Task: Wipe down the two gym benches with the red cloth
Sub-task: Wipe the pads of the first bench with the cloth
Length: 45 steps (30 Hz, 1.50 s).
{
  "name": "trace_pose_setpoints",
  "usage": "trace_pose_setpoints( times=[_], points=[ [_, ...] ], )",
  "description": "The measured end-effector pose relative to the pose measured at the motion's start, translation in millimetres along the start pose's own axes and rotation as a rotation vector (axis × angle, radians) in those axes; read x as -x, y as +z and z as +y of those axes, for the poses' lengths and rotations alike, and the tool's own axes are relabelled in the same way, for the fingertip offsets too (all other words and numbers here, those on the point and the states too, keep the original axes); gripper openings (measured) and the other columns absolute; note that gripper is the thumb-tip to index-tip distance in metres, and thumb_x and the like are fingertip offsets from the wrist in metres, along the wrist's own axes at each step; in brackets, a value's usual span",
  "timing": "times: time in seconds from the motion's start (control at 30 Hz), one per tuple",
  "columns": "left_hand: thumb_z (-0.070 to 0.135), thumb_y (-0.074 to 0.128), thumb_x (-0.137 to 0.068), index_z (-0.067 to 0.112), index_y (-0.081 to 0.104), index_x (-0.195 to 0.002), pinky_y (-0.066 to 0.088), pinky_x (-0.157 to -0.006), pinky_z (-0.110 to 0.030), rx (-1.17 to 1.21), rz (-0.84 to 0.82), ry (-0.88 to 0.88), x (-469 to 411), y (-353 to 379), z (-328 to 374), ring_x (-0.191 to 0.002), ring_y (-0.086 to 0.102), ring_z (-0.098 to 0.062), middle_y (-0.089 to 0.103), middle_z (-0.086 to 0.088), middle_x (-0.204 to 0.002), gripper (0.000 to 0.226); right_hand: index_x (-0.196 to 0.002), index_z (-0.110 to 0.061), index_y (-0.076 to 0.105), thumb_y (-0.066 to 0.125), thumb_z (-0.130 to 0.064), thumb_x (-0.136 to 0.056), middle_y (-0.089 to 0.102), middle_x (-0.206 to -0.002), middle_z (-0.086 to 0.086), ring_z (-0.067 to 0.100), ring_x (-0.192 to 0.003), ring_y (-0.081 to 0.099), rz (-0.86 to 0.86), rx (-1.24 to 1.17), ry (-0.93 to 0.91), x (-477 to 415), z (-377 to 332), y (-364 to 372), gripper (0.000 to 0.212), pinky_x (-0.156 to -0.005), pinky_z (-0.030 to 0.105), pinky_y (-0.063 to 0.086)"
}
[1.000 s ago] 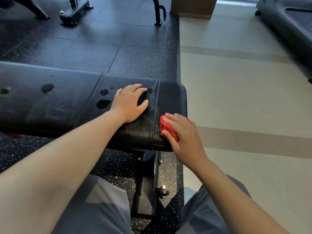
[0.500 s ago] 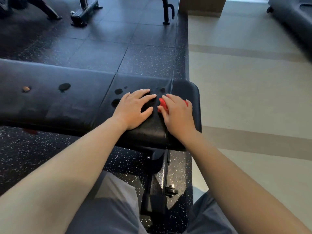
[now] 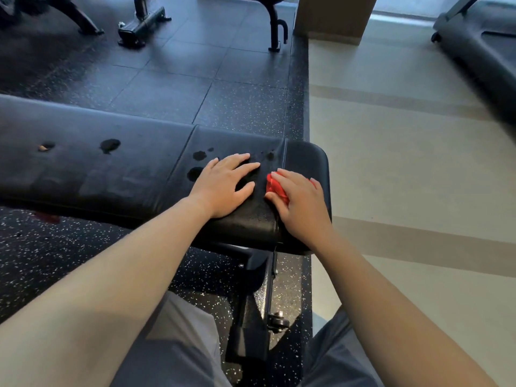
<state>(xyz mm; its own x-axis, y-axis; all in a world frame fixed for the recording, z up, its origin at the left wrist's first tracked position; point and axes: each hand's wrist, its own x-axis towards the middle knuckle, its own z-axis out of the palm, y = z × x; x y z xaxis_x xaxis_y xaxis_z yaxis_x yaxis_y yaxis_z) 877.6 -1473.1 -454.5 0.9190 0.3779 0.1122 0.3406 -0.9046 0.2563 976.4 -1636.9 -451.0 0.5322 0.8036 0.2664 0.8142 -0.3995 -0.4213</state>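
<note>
Bench [image 3: 117,174]: black pad, dark wet spots [image 3: 110,145] on top. Left hand [image 3: 223,188] flat on the pad near its right end, fingers straight and slightly spread, holding nothing. Right hand [image 3: 300,202] just beside it on the end section, fingers curled over the bunched cloth [image 3: 275,188], pressing it to the pad.

Red cloth [image 3: 275,188] mostly hidden under right hand [image 3: 300,202]; only bunched edge by thumb and sliver past fingers show. Bench [image 3: 111,174] runs off left edge; patch under left hand [image 3: 223,188] covered. Bench frame [image 3: 248,317] partly behind pad and legs [image 3: 178,344]. Treadmill [image 3: 480,51], pillar [image 3: 332,18], machine feet [image 3: 142,23] cut by top edge. Tan speck [image 3: 43,148] on pad too small to identify.
</note>
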Motion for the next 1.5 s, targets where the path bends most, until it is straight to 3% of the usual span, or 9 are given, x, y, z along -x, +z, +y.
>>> trace_pose_setpoints(
  times=[0.1, 0.23, 0.4, 0.67, 1.03, 1.17, 1.27, 1.5],
  points=[
    [0.042, 0.041, -0.096, 0.03, 0.032, -0.144, 0.015, -0.117, -0.04, -0.024, -0.079, 0.005, -2, -10, 4, -0.143, 0.019, -0.015, 0.023, 0.004, -0.155, 0.051, -0.128, -0.021, 0.055, 0.057, -0.031, -0.09, 0.053, -0.134, -0.003, 0.014, -0.126, 0.045, 0.059, -0.026, 0.021, 5, -5, 1, 0.039, -0.106, 0.038, 0.021],
    [0.04, 0.045, -0.094, 0.026, 0.039, -0.142, 0.021, -0.115, -0.037, -0.032, -0.051, -0.018, -4, -26, -7, -0.141, 0.025, -0.017, 0.03, 0.0, -0.153, 0.05, -0.126, -0.019, 0.057, 0.058, -0.028, -0.09, 0.056, -0.131, -0.002, 0.015, -0.124, 0.047, 0.103, -0.064, -0.005, 22, -14, 5, 0.037, -0.106, 0.037, 0.02],
    [0.042, 0.039, -0.096, 0.029, 0.03, -0.146, 0.01, -0.116, -0.045, -0.054, -0.066, -0.143, -1, -19, -22, -0.145, 0.011, -0.015, 0.019, 0.003, -0.157, 0.052, -0.127, -0.018, 0.055, 0.054, -0.03, -0.093, 0.054, -0.133, -0.001, 0.016, -0.126, 0.044, 0.079, -0.052, 0.071, -12, -16, 14, 0.036, -0.108, 0.044, 0.019],
    [0.046, 0.037, -0.094, 0.034, 0.032, -0.143, 0.01, -0.117, -0.042, -0.05, 0.045, -0.153, 1, -5, -27, -0.143, 0.017, -0.012, 0.025, 0.007, -0.154, 0.051, -0.126, -0.019, 0.055, 0.051, -0.031, -0.093, 0.053, -0.131, 0.0, 0.021, -0.125, 0.043, -0.009, 0.039, 0.113, -78, -4, 18, 0.035, -0.104, 0.044, 0.024],
    [0.046, 0.036, -0.094, 0.031, 0.03, -0.144, 0.008, -0.115, -0.042, -0.037, 0.031, -0.142, 2, -6, -27, -0.143, 0.015, -0.015, 0.024, 0.004, -0.154, 0.052, -0.126, -0.017, 0.054, 0.056, -0.027, -0.091, 0.055, -0.128, -0.001, 0.02, -0.12, 0.047, 0.046, 0.078, 0.08, -36, -21, 18, 0.036, -0.101, 0.042, 0.026],
    [0.045, 0.033, -0.095, 0.03, 0.025, -0.146, 0.006, -0.116, -0.043, -0.045, -0.025, -0.133, 4, -9, -26, -0.145, 0.01, -0.015, 0.019, 0.003, -0.156, 0.053, -0.128, -0.017, 0.052, 0.051, -0.027, -0.093, 0.052, -0.133, 0.002, 0.022, -0.124, 0.043, -0.018, 0.113, 0.202, -77, -10, 18, 0.036, -0.101, 0.043, 0.026],
    [0.045, 0.035, -0.094, 0.031, 0.027, -0.145, 0.007, -0.116, -0.043, -0.04, -0.022, -0.139, 3, -10, -26, -0.144, 0.011, -0.015, 0.02, 0.004, -0.155, 0.053, -0.119, -0.017, 0.054, 0.047, -0.028, -0.094, 0.055, -0.121, 0.002, 0.025, -0.116, 0.047, -0.016, 0.148, 0.275, -105, -9, 20, 0.029, -0.095, 0.044, 0.03],
    [0.044, 0.044, -0.091, 0.032, 0.037, -0.139, 0.012, -0.115, -0.042, -0.03, 0.067, -0.143, 0, -5, -29, -0.141, 0.022, -0.014, 0.03, 0.006, -0.15, 0.05, -0.116, -0.014, 0.06, 0.058, -0.023, -0.088, 0.06, -0.119, 0.002, 0.023, -0.116, 0.05, 0.111, 0.029, 0.025, -59, -3, 24, 0.029, -0.096, 0.042, 0.028]
  ],
)
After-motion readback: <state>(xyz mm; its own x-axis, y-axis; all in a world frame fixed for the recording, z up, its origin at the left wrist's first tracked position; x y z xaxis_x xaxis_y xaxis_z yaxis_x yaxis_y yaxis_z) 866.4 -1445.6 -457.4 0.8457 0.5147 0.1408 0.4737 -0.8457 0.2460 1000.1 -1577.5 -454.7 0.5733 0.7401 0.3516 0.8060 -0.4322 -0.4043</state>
